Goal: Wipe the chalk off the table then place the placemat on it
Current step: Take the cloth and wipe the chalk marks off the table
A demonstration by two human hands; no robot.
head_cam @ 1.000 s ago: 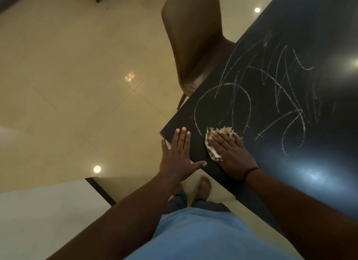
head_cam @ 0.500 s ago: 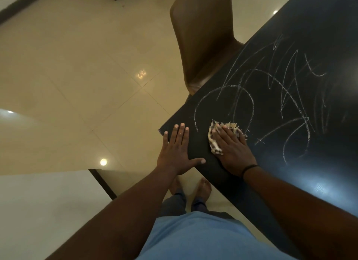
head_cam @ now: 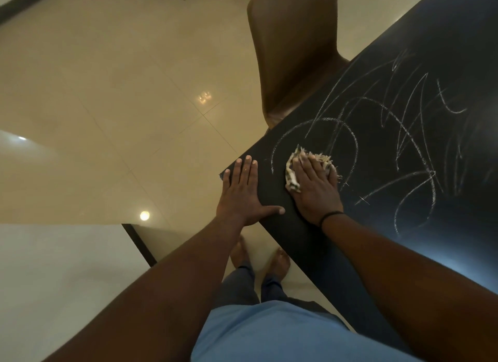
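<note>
A black table (head_cam: 444,248) carries white chalk scribbles (head_cam: 398,135) over its near corner and middle. My right hand (head_cam: 316,189) lies flat on a frayed, pale patterned cloth (head_cam: 292,173), pressing it to the tabletop inside the looped chalk line. My left hand (head_cam: 242,194) rests flat on the table's corner, fingers spread, holding nothing. No placemat is in view.
A brown leather chair (head_cam: 293,51) stands tucked against the table's far left edge. Beige floor tiles (head_cam: 107,92) spread to the left. A white surface with a dark edge (head_cam: 54,267) sits at the lower left. My bare feet (head_cam: 258,256) stand beside the table.
My right hand has slid the cloth a little farther onto the table, up into the chalk loop. The left hand stays planted on the corner.
</note>
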